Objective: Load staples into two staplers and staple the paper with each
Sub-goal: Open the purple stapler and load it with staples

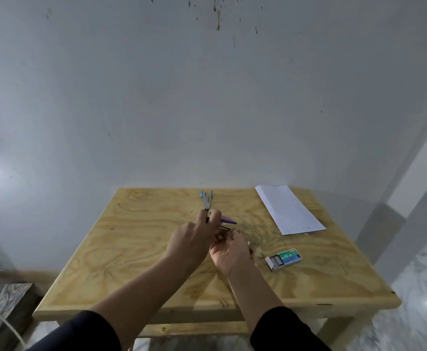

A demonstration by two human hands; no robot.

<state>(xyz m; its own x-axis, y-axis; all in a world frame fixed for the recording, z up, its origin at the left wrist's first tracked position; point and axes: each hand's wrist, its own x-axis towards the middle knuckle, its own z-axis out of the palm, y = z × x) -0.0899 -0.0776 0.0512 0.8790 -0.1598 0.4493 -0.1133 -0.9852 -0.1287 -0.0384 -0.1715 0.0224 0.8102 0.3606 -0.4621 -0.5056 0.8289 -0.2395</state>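
Over the middle of the wooden table (136,249), my left hand (194,236) grips a purple stapler (228,220), whose purple top sticks out to the right of my fingers. My right hand (229,250) is just below it, fingers curled onto the silver metal part under the purple top; a staple strip there cannot be made out. A blue stapler (206,198) lies swung open on the table just beyond my left fingertips. A folded white paper (288,209) lies at the far right. A green staple box (283,258) sits slid open, right of my right hand.
The table stands against a grey-white wall (207,110). A wooden block (7,307) and a white cable are on the floor at the left. A pale pillar (410,198) rises beyond the table's right edge.
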